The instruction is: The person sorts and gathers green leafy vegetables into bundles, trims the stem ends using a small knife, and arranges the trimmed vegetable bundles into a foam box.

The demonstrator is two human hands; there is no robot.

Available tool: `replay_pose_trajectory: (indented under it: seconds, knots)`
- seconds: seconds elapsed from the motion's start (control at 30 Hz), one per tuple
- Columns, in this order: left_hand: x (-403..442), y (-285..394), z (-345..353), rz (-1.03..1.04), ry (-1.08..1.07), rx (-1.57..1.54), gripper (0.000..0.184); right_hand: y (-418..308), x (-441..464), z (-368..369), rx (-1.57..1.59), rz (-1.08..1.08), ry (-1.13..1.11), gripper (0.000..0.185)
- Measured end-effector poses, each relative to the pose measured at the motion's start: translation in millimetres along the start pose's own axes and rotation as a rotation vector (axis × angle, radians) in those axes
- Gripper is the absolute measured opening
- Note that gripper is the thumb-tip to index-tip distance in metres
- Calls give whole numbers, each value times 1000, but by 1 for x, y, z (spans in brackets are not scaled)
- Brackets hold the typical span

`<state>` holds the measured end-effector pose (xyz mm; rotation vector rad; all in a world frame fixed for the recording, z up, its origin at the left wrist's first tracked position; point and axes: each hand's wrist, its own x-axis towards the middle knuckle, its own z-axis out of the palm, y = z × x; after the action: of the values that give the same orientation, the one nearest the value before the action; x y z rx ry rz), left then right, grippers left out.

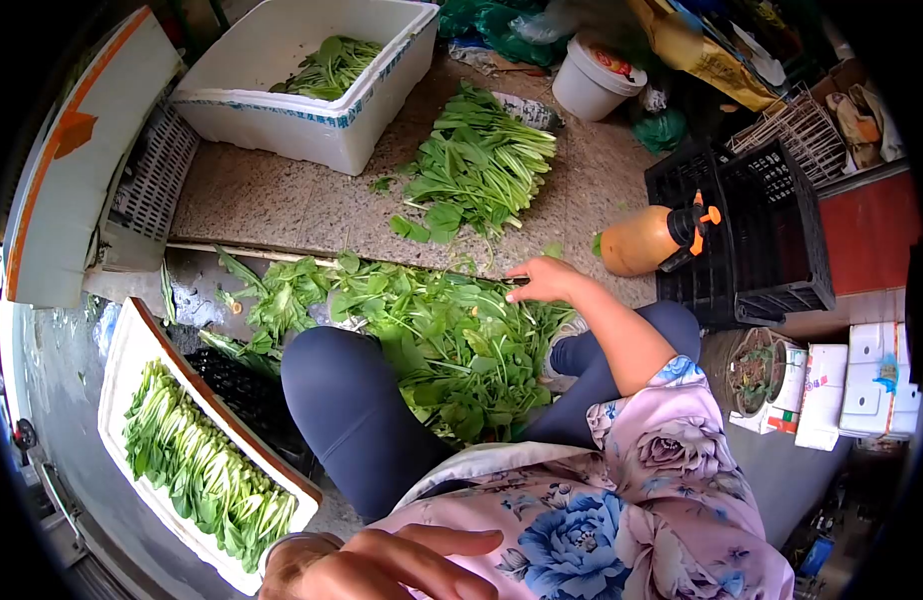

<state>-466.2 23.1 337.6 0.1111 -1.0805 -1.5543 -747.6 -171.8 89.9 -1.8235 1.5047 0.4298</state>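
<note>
My right hand (544,280) is at the edge of the stone ledge (272,205), its fingers closed on a thin dark object, perhaps a knife handle. Below it lies a heap of loose green leaves (442,335) between my knees. A pile of leafy greens (482,165) rests on the ledge beyond that hand, stems toward the right. Close to the camera at the bottom, my left hand (392,565) has its fingers spread and holds nothing. Left of it stands a white foam box (122,400) with neat rows of greens (207,460).
A large white foam box (272,125) with some greens stands at the back left. An orange spray bottle (637,242) is beside black crates (772,240) on the right. Behind them are a white bucket (590,85) and a wire rack (802,135). White cartons (872,375) sit at far right.
</note>
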Motion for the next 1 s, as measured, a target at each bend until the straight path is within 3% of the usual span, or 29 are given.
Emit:
replay_pose_trajectory:
  seconds: [0.03,0.07,0.17,0.27,0.3,0.33,0.4,0.43,0.5,0.53,0.6,0.7,0.83,0.9,0.93,1.0]
  knots:
    - [2,-2,2,-31,32,-4,37,-1,1,-1,11,-10,-4,58]
    - [6,-22,-3,118,9,-20,37,3,7,1,40,0,-14,54]
    - [17,-30,10,204,-3,-139,32,31,28,22,121,37,23,48]
    - [30,-16,28,-140,172,-65,28,48,34,29,24,212,57,39]
    - [28,-30,18,-26,91,-62,28,56,38,32,-31,285,90,37]
    - [25,-43,8,81,15,-62,28,65,41,31,19,339,131,39]
    - [28,-53,5,147,-22,-44,26,81,39,30,-185,317,432,43]
    - [30,-58,3,180,-40,-36,26,85,46,32,-176,317,423,43]
    - [42,-64,2,103,-95,-171,23,96,61,28,-159,454,640,50]
    - [49,-69,-1,80,-157,-194,23,101,71,24,-152,461,640,50]
    - [51,-83,-5,99,-168,-179,26,98,91,17,553,298,587,52]
    - [68,-70,-10,-204,-10,-78,25,75,108,10,602,201,696,52]
    - [120,-116,-89,-577,-145,288,20,43,117,-2,514,251,596,52]
    - [132,-155,-114,-801,187,548,26,39,125,-3,419,337,706,56]
    - [128,-180,-137,-778,315,500,23,42,132,0,416,346,757,52]
    - [115,-219,-178,-940,653,174,21,44,135,-5,420,344,764,47]
